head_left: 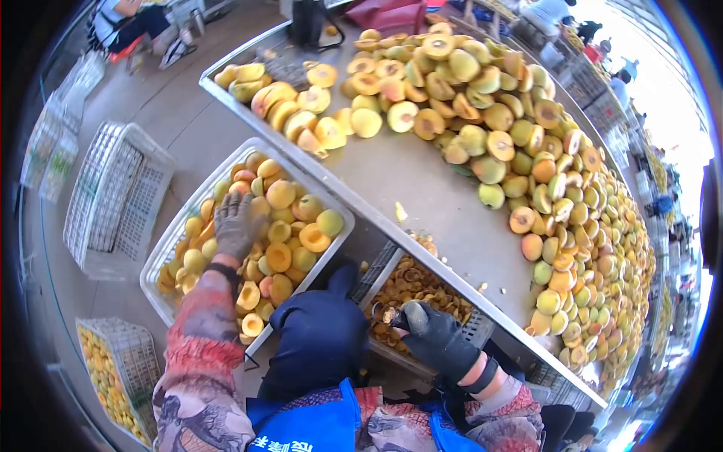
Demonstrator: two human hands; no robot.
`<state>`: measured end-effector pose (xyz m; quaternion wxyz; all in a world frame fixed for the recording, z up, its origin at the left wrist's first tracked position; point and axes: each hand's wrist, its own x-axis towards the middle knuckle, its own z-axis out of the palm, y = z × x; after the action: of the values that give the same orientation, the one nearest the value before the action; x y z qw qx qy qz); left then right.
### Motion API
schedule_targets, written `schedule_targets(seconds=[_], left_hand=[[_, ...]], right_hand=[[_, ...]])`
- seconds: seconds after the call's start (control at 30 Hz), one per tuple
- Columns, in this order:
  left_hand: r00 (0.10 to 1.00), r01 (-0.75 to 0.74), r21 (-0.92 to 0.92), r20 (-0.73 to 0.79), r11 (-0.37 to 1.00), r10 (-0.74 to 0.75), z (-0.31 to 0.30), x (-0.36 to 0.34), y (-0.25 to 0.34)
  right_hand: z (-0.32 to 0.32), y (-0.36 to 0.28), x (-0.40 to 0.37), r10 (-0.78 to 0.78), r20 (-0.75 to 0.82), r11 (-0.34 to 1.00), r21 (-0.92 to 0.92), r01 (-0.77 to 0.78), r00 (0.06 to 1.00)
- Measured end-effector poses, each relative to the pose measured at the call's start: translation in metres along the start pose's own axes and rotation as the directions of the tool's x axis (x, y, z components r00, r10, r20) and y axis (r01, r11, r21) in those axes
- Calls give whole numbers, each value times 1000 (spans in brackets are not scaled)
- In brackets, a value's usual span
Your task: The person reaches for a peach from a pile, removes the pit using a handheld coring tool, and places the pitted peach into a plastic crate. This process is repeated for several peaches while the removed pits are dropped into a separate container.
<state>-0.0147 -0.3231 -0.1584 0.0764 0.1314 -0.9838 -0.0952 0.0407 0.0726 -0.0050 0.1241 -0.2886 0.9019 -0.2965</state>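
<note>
My left hand (236,226), in a greyish glove, lies on the heap of yellow peaches (282,194) in a white plastic crate (340,239). Its fingers are stretched out over the fruit, and several peaches around it are cut in half. My right hand (437,335), in a dark glove, is closed round a short tool with a dark handle (393,318); its working end is hard to make out. Below that hand is a basket (476,329) of peach pits and scraps (422,282), under the edge of the metal table (429,188).
Halved peaches (497,143) are piled along the table's far and right sides, with a smaller group (301,113) at its left corner. White crates (113,203) stand on the floor at left, one holding fruit (105,373). A seated person (135,22) is at upper left.
</note>
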Motion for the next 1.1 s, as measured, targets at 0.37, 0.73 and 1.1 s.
schedule_targets(seconds=[0.37,0.73,1.1], left_hand=[[705,-650,-134,-475,748,527,-139,106,193],[720,-664,-181,-417,726,555,-143,289,384],[603,-706,-414,76,575,794,-72,392,456]], right_hand=[[-21,29,-25,20,-97,998,67,-14,995],[-60,56,-47,87,-327,973,231,-9,941],[-89,65,-58,357,-299,828,540,-152,885]])
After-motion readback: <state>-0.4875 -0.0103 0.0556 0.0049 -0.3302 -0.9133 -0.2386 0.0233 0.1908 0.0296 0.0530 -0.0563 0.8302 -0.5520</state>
